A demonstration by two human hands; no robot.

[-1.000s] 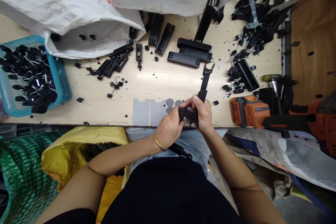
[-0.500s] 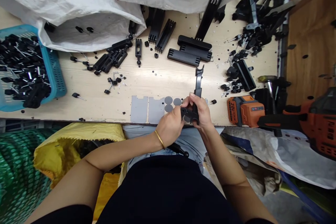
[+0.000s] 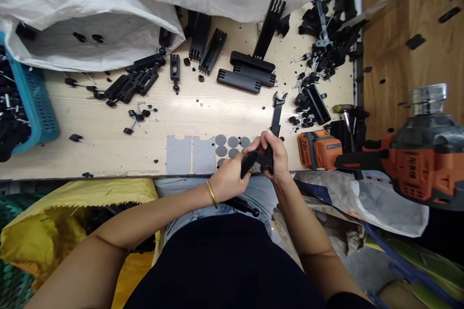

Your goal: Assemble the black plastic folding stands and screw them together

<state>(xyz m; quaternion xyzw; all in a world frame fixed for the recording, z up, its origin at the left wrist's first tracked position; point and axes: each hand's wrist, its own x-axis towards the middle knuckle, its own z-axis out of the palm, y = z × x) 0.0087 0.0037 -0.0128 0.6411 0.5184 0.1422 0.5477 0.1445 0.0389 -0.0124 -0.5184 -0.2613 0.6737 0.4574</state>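
Near the table's front edge, my right hand [image 3: 280,154] is wrapped around a black plastic arm [image 3: 277,116] with a forked, curved tip pointing away from me. My left hand [image 3: 228,176] grips a rounded black piece [image 3: 248,163] at the near end of that arm. The two black pieces meet between my hands, but fingers cover part of the joint. Just left of my hands, grey round pads [image 3: 221,150] and grey rectangular sheets [image 3: 179,154] lie on the table. Across my lap rests a black rod with a ball end [image 3: 243,206].
Long black slotted bars [image 3: 239,80] lie toward the back. An orange battery [image 3: 319,149] and an orange power tool [image 3: 416,159] are on the right, near piled black parts [image 3: 319,53]. A blue basket [image 3: 41,106] and a white sack [image 3: 87,43] stand left.
My view has swung to the right. The black piece in my left hand has turned and now slants upward. The forked arm leans a little more to the right.
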